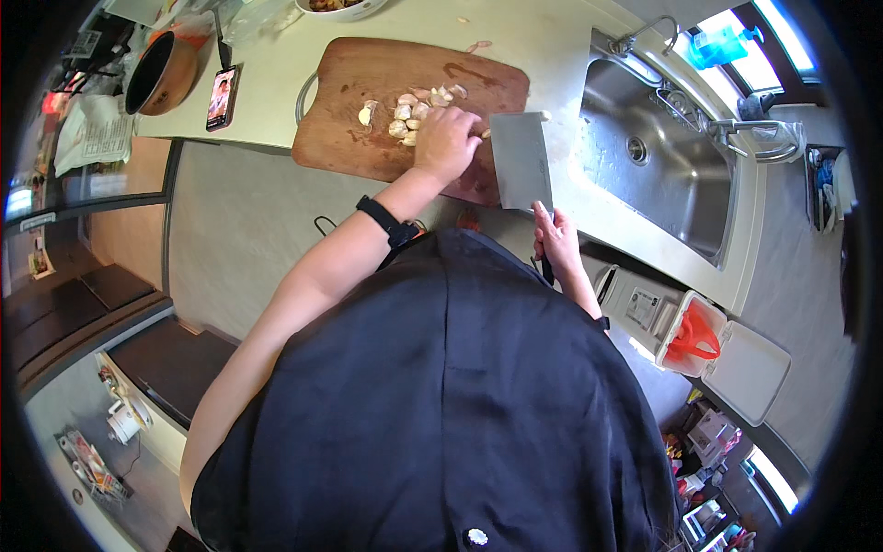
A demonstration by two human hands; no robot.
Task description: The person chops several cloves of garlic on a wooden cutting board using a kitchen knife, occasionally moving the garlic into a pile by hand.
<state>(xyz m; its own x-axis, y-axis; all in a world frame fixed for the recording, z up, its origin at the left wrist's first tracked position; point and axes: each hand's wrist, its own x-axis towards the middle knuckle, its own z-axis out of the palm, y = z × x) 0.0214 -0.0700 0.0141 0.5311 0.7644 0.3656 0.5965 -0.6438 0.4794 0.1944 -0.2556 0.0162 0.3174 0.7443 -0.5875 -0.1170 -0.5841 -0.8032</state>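
On the wooden cutting board (352, 76) lies a pile of garlic cloves (405, 112), most with skin on. One pale clove (364, 116) sits apart at the left with a bit of skin beside it. My left hand (448, 141) reaches over the right side of the pile, fingers bent; whether it grips a clove is hidden. My right hand (557, 238) holds a cleaver (521, 162) by its dark handle. The broad blade lies over the board's right edge, and a small pale piece (546, 116) is at its top right corner.
Right of the board is a steel sink (662, 165) with a faucet. A phone (221, 98) with a lit screen and a brown pan (162, 74) are on the counter's left. A white bowl (341, 10) stands at the back. Below the sink is an open bin (693, 331) with a red bag.
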